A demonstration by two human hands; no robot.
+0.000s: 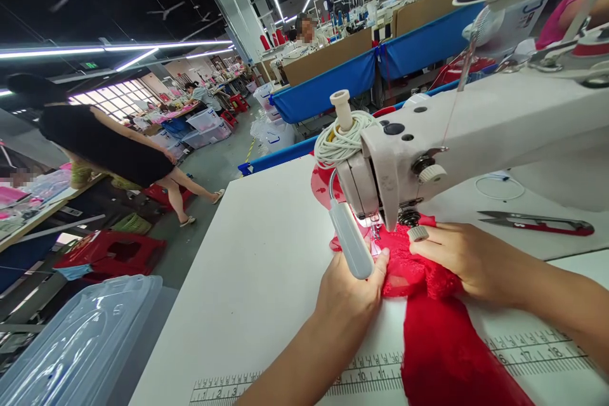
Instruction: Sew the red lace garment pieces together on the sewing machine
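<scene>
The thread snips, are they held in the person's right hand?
No, the thread snips lie apart from the right hand, which touches the red fabric.

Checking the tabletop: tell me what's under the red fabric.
White tabletop, with ruler markings running in from both sides. The red fabric hides the stretch between and anything else beneath.

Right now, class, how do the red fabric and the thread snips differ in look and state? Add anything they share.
The red fabric is limp and folded; the thread snips are rigid and lie flat. The fabric is red throughout, while the snips have dark blades. The left hand and right hand touch the fabric; neither touches the snips. Both things show red.
</scene>
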